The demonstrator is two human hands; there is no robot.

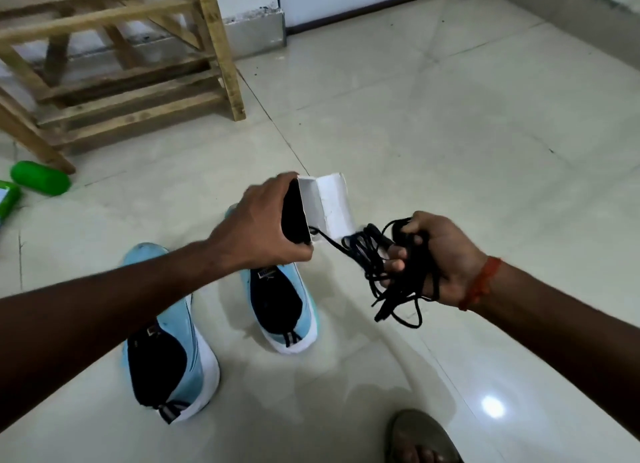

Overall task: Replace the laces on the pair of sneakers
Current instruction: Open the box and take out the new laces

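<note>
Head view: the left hand [263, 227] grips a small open box [327, 203]; the right hand [443, 258], just beside it, clenches a loose bunch of black laces [372, 254], one strand running into the box; they look light, limp, tangle-prone, best pinched at a stiff tip; both sneakers [287, 310] stand on the floor [450, 151] below the left hand.

The floor tiles [450, 133] are smooth and glossy, throwing back a bright glare, while the wooden rack [214, 47] is bare, rough-sawn timber with a matt face. The laces [381, 265] look like matt black woven cord. The box [332, 203] looks like matt white card, the sneakers [176, 327] like soft cloth over smooth white soles, and the green container [40, 178] like shiny plastic.
</note>
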